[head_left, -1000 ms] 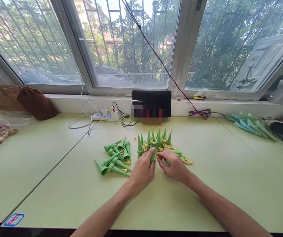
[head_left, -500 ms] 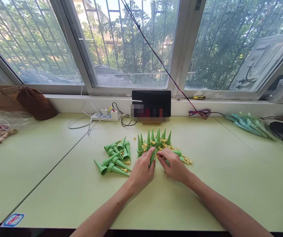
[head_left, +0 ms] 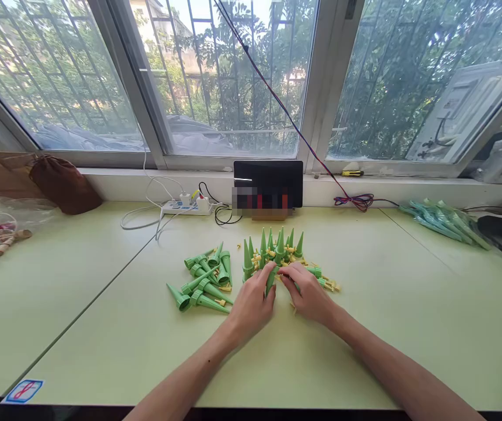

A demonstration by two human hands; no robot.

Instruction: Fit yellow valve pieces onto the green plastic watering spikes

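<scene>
My left hand [head_left: 254, 297] is closed around a green plastic plant-watering spike [head_left: 270, 282], holding it at a slant above the table. Right beside it, my right hand [head_left: 307, 290] is pinched at the spike's near side, and whatever small piece its fingertips grip is hidden. Behind both hands, several green spikes [head_left: 263, 244] stand upright with their points up, small yellow valves [head_left: 272, 254] scattered among them. To the left lies a loose pile of green spikes [head_left: 207, 286], with a few yellow pieces [head_left: 221, 302] in it. More yellow valves [head_left: 332, 285] lie right of my right hand.
A black screen [head_left: 268, 184] stands at the back, and a white power strip [head_left: 187, 206] with cables lies to its left. A brown drawstring bag [head_left: 65, 184] and wooden pieces [head_left: 0, 242] occupy the far left. Bagged green spikes [head_left: 447, 221] lie at the right.
My right fingertips have shifted very slightly beside the held spike. My left hand and the piles look the same.
</scene>
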